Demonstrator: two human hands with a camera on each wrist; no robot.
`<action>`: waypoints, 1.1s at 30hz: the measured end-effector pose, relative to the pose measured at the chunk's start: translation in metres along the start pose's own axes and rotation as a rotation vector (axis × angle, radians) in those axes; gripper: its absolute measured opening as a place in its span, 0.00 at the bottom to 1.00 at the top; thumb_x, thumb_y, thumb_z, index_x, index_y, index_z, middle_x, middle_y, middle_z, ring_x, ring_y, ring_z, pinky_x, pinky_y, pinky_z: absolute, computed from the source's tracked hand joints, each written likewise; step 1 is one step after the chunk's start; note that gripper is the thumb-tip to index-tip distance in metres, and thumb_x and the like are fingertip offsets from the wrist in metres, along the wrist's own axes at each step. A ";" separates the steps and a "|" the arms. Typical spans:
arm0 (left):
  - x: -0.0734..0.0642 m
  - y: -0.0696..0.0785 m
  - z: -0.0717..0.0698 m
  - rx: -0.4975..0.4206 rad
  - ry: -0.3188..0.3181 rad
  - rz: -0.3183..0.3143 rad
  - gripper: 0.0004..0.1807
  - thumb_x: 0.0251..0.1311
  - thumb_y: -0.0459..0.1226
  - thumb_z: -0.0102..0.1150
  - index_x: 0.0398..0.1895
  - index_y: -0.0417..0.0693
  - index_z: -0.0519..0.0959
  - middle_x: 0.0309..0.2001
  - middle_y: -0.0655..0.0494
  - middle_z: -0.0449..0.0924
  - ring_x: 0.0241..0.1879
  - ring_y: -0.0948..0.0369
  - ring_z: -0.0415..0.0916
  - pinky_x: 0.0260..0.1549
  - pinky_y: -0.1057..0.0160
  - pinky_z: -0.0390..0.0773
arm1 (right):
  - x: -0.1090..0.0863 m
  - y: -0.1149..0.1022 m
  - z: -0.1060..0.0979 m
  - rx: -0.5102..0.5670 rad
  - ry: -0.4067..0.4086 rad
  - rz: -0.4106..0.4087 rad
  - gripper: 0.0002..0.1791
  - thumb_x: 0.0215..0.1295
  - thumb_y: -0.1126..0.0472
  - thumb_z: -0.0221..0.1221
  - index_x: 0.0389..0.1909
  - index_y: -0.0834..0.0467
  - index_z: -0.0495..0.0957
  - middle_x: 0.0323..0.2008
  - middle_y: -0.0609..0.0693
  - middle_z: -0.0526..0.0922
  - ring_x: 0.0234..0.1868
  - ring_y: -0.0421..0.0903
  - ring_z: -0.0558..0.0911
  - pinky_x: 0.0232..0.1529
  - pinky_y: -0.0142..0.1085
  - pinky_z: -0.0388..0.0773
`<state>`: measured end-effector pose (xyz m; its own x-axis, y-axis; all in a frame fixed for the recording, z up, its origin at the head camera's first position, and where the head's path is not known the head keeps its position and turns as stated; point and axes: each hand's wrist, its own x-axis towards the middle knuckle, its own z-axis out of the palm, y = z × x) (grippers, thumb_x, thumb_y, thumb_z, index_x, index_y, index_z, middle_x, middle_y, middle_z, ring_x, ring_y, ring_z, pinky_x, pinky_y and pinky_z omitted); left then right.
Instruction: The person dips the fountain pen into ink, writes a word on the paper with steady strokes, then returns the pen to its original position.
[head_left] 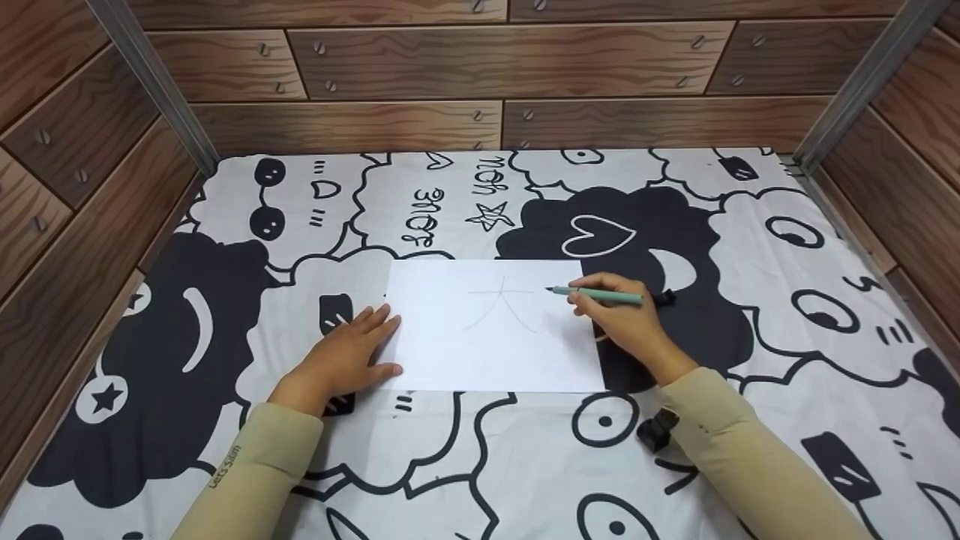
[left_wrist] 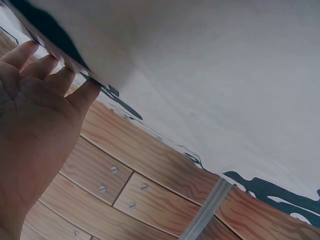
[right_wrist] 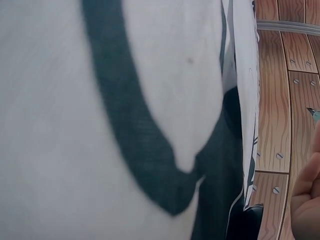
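Observation:
A white sheet of paper (head_left: 495, 360) lies on the patterned cloth, bearing thin strokes: a horizontal line crossed by a short upright that parts into two curved legs. My left hand (head_left: 345, 360) rests at the sheet's left edge, fingers spread, with fingertips and thumb on or beside the paper; the left wrist view shows its palm side (left_wrist: 45, 110). Above the sheet's right side, my right hand (head_left: 622, 315) pinches a light green pen (head_left: 611, 297). The pen's dark tip points left, just right of the horizontal stroke; contact with the paper is unclear. Part of this hand (right_wrist: 307, 200) appears in the right wrist view.
The black-and-white cartoon cloth (head_left: 420, 442) covers the table. Wood-patterned panels (head_left: 510, 64) enclose the back and sides, with metal posts (head_left: 154, 82) at the back corners. A small black object (head_left: 658, 431) sits by the right sleeve's cuff.

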<state>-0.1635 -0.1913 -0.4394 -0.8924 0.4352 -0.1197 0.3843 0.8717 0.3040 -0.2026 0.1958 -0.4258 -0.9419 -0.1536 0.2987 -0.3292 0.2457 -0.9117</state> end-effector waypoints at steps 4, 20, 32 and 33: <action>0.000 0.000 0.001 0.001 0.001 0.002 0.40 0.61 0.51 0.59 0.71 0.43 0.60 0.73 0.45 0.52 0.71 0.44 0.46 0.64 0.40 0.54 | -0.002 -0.015 0.001 0.040 0.029 -0.017 0.09 0.58 0.75 0.62 0.40 0.74 0.80 0.31 0.64 0.83 0.27 0.46 0.83 0.31 0.29 0.80; 0.000 -0.002 0.002 0.000 0.003 0.010 0.40 0.61 0.52 0.58 0.72 0.42 0.59 0.73 0.45 0.51 0.71 0.44 0.46 0.64 0.41 0.54 | 0.001 -0.021 -0.014 0.055 0.147 -0.030 0.10 0.57 0.75 0.63 0.39 0.76 0.79 0.28 0.72 0.80 0.25 0.45 0.83 0.27 0.27 0.79; -0.001 -0.002 0.001 -0.003 0.017 0.023 0.40 0.61 0.51 0.59 0.71 0.42 0.60 0.72 0.44 0.52 0.71 0.44 0.47 0.64 0.41 0.55 | 0.000 -0.015 -0.033 0.021 0.181 -0.034 0.11 0.59 0.72 0.63 0.41 0.75 0.80 0.30 0.67 0.82 0.28 0.50 0.84 0.33 0.29 0.80; -0.001 -0.002 0.000 -0.003 0.019 0.025 0.40 0.61 0.51 0.59 0.71 0.42 0.60 0.72 0.44 0.52 0.71 0.44 0.47 0.64 0.41 0.55 | 0.000 -0.015 -0.035 0.025 0.183 -0.034 0.10 0.59 0.72 0.63 0.41 0.75 0.80 0.31 0.67 0.82 0.29 0.50 0.84 0.33 0.29 0.80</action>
<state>-0.1629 -0.1931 -0.4401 -0.8870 0.4522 -0.0937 0.4057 0.8599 0.3098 -0.1997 0.2253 -0.4027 -0.9276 0.0159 0.3733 -0.3610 0.2195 -0.9064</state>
